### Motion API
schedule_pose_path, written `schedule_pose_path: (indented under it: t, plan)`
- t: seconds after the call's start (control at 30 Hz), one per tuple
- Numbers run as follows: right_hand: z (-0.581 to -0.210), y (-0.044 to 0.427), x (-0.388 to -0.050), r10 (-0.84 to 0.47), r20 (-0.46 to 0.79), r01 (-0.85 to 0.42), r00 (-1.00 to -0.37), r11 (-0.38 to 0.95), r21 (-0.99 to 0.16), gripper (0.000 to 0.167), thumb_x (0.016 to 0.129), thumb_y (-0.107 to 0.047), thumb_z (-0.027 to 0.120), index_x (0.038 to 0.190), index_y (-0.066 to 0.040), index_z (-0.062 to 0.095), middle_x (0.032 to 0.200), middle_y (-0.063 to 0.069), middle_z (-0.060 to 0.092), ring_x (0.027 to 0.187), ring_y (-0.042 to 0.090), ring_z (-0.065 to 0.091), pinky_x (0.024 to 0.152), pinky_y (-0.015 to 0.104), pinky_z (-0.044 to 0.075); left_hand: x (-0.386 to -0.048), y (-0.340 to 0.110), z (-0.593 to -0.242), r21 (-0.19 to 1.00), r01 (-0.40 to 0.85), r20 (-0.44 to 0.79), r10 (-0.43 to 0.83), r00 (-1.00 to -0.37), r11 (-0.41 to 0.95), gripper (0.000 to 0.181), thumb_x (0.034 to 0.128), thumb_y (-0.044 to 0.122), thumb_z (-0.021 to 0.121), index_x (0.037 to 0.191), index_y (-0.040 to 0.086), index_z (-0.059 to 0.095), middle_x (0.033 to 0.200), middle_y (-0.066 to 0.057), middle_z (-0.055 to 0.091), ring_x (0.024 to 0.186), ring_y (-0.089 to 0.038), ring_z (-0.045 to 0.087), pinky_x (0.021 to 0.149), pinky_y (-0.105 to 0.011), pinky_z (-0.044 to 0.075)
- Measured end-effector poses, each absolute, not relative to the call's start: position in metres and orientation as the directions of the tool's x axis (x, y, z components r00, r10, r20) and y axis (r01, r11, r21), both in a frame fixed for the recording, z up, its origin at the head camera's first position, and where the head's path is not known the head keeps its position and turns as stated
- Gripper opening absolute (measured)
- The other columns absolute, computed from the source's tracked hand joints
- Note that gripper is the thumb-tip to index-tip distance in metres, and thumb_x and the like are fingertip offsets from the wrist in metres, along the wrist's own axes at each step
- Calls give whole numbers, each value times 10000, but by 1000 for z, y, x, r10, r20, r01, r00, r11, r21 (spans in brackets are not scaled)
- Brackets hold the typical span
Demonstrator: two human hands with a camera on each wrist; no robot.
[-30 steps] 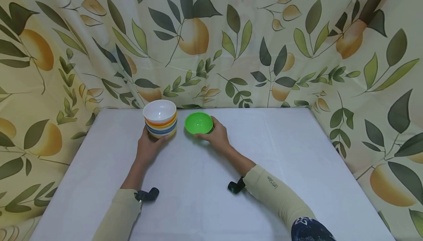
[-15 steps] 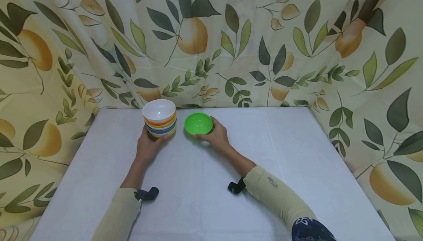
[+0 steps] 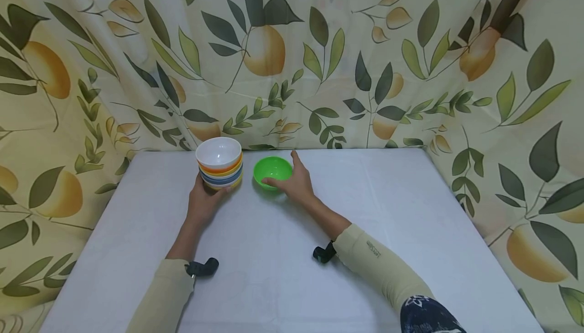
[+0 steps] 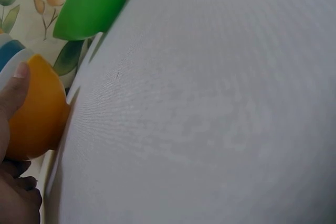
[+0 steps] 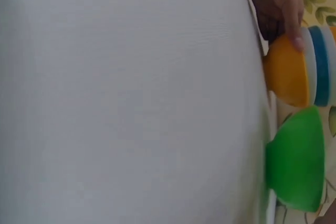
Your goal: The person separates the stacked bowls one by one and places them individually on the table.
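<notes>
A nested stack of small bowls (image 3: 221, 173) stands on the white-covered table, a white bowl on top and orange, yellow and blue ones below. My left hand (image 3: 204, 202) grips the stack low down, its thumb across the lowest, orange-yellow bowl (image 4: 39, 108) in the left wrist view. Right of the stack a green bowl (image 3: 275, 167) stands upright on the cloth, apart from it. Over its near right side is my right hand (image 3: 298, 183), spread, with the thumb across the near rim and the fingers lifted off the far side. The right wrist view barely catches that hand.
A white cloth covers the table (image 3: 274, 272). Behind its far edge hangs a curtain (image 3: 292, 59) printed with fruit and leaves, close to the bowls. A small dark camera (image 3: 203, 268) is worn on the left wrist, another camera (image 3: 324, 253) on the right.
My right hand has loosened from the green bowl; its fingers have come up and straightened off the rim. The left hand keeps its hold on the stack.
</notes>
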State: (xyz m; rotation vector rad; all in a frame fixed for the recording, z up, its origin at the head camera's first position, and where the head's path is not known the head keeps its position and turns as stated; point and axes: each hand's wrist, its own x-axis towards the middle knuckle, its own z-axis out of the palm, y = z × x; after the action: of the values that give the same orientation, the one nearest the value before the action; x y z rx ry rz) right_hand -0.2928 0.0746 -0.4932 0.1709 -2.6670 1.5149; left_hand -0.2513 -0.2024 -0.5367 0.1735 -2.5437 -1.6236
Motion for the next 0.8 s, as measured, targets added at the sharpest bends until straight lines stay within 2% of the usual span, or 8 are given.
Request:
schedule_pose_path:
  t: [0.17,0.37,0.47,0.7,0.8]
  plan:
    - [-476,61,-298,-106,145,-179,-984,479,-859,1260,745,-456,949,1667,-21,209,1663,202,347,1478,376,400,1148,548,435,-251,-203,-536,906,-30,41,-159,-986,422,1093,909,391,848,1691,129,132,1667,-160,348,1568,-330,246,1283,-530,168]
    - [-454,38,-298,-175,140,-210,-974,487,-848,1233,770,-499,922,1670,-36,218,1703,129,295,1542,334,309,1220,526,342,-250,-201,-536,912,-23,44,-152,-987,410,1095,910,391,847,1694,138,125,1671,-162,341,1567,-342,242,1280,-550,163]
    - [-446,26,-297,-208,126,-216,-970,495,-842,1221,779,-503,916,1674,-50,219,1705,102,300,1543,320,311,1218,515,348,-249,-200,-537,913,-20,45,-150,-988,408,1084,915,397,841,1692,131,133,1670,-165,341,1568,-343,240,1279,-549,168]
    - [-435,-3,-299,-253,99,-220,-962,513,-829,1181,791,-498,912,1661,-36,261,1665,122,379,1510,294,383,1190,489,402,-247,-199,-534,915,-28,37,-153,-988,401,1086,912,430,837,1687,117,143,1661,-177,354,1564,-336,250,1276,-538,195]
    - [-433,-13,-301,-269,104,-232,-958,508,-829,1121,789,-519,902,1632,-39,340,1614,120,460,1459,270,455,1155,464,447,-248,-200,-534,913,-39,28,-158,-987,405,1097,910,448,831,1690,122,132,1670,-175,339,1569,-332,236,1277,-535,191]
